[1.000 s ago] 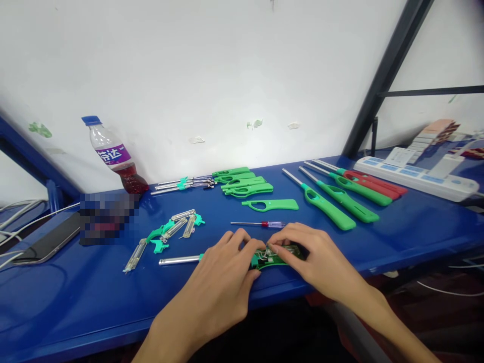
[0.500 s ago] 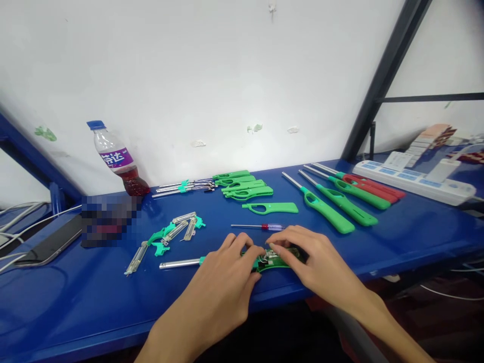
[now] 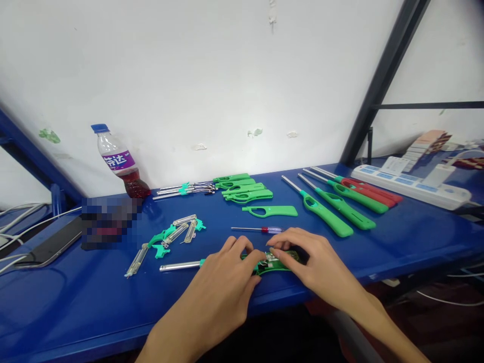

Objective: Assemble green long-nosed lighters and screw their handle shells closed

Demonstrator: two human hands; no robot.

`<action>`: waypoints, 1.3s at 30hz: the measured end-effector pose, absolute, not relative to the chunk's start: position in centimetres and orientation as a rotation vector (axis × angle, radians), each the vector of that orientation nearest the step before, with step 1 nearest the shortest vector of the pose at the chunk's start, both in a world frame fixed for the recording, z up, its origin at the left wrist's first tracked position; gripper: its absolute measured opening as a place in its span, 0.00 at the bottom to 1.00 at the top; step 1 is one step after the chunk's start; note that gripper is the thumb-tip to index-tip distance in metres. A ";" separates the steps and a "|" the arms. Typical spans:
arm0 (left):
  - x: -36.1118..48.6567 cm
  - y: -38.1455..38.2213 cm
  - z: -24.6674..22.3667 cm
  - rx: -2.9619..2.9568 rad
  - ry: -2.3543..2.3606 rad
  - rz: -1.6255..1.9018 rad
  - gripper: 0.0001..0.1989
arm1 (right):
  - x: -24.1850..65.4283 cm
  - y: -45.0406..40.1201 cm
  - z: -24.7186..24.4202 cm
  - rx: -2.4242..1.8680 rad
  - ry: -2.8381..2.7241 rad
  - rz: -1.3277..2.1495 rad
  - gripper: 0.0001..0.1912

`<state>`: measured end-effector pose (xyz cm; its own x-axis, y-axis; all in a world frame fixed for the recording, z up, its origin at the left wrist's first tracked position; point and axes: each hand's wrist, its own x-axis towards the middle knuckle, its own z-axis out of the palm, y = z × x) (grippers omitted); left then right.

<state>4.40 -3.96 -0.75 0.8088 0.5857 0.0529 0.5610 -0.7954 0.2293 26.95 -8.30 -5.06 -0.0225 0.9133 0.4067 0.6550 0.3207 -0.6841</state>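
An opened green gas lighter point(image 3: 278, 265) lies at the table's front edge, its inner parts showing and its metal tube pointing left. My left hand point(image 3: 229, 277) is closed on the trigger end, fingers bent over it. With thumb and fingertips, my right hand point(image 3: 302, 254) pinches at the handle, where a small clear and metal part shows; the fingers hide most of it. A screwdriver point(image 3: 264, 230) with a red and clear handle lies just behind my hands. Clear fuel tanks point(image 3: 176, 233) and teal triggers point(image 3: 162, 250) are scattered to the left.
Green handle shells point(image 3: 270, 210) and metal tubes with wires point(image 3: 183, 189) lie near the wall. Whole green lighters point(image 3: 327, 214) and red lighters point(image 3: 372, 189) lie at right, before a white power strip point(image 3: 410, 185). A drink bottle point(image 3: 121, 161) and phone point(image 3: 49, 244) are at left.
The camera view has shifted slightly. Both hands stay on the opened lighter, with only a small shift of the right fingers.
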 end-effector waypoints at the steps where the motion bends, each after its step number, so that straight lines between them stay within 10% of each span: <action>1: 4.4 -4.0 -0.7 2.789 0.900 0.176 0.11 | 27.0 -8.3 -5.0 -1.408 -1.753 0.402 0.08; 39: 4.6 -3.7 -0.3 2.750 0.876 0.173 0.13 | 27.8 -8.9 -4.6 -1.404 -1.827 0.423 0.05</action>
<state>4.60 -3.72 -0.28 0.8121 0.5823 0.0372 0.5526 -0.7880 0.2715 27.83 -8.92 -4.58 -0.0873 0.9228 0.3752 0.6641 0.3347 -0.6686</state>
